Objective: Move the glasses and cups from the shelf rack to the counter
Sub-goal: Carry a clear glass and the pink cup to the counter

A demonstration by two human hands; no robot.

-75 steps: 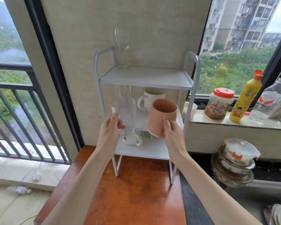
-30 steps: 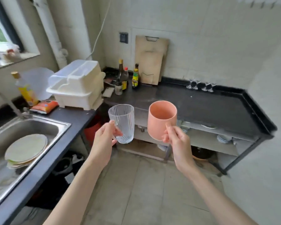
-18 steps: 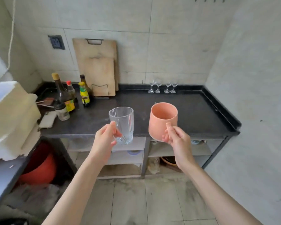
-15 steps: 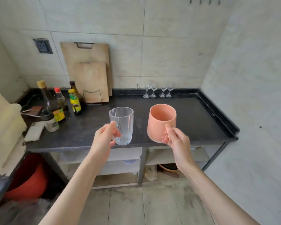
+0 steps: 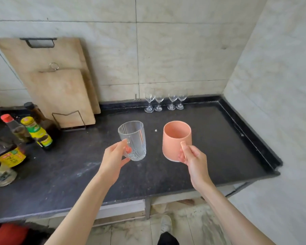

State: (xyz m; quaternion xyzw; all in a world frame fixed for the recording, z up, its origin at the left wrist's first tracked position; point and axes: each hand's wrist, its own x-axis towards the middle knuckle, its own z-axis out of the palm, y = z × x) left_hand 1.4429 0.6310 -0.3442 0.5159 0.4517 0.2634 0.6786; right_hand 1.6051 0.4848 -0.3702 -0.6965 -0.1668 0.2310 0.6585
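Head view: left hand clamped on handle of clear ribbed glass mug, right hand pinching handle of salmon-pink ceramic cup, both upright over black stone counter, apparently for setting down near four stemmed wine glasses.

Both forearms bare to the frame's edge, no sleeves, watch, bracelet or rings showing on the left hand or the right hand. Fingernails short and unpainted (as far as they can be made out). Below, a pale shoe and a dark trouser leg.
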